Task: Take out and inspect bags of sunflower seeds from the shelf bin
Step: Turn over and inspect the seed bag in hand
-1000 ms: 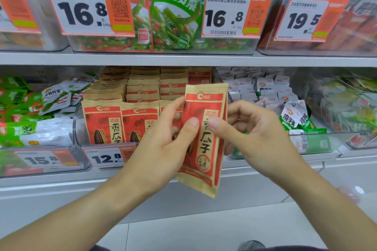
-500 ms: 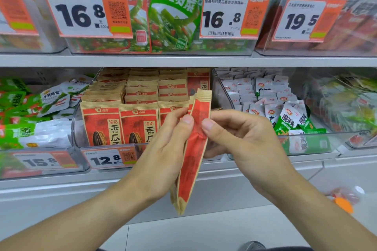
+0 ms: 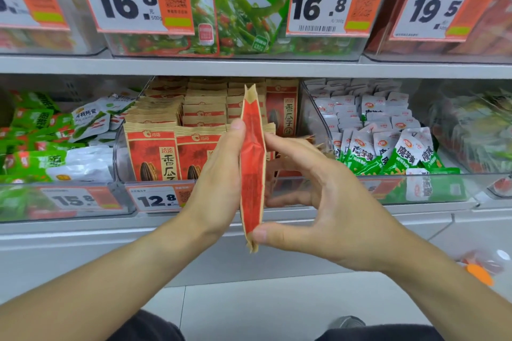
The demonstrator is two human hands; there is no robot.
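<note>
Since a second ago, the sunflower seed bag [image 3: 252, 171] has turned from showing its front to showing its thin edge, and the right hand [image 3: 313, 196] has slid its thumb down to the bottom corner.

Closest to us, both hands hold the bag up in the air, in front of the shelf and out of the bin. The left hand [image 3: 219, 180] lies flat along the bag's left side with its thumb pressing near the top. The right hand pinches the bag, with its thumb at the bottom and a finger up on the right side.

I think the bag is light and thin. It looks like crinkly paper, so it bends easily and could crumple if squeezed hard. The flat sealed ends look like the best places to hold it.

Behind the hands is the clear bin [image 3: 122, 158], full of more red and tan bags standing in rows. A price tag [image 3: 158, 198] sits on its front. Farther back and up, green snack packs [image 3: 249, 8] fill the top shelf
</note>
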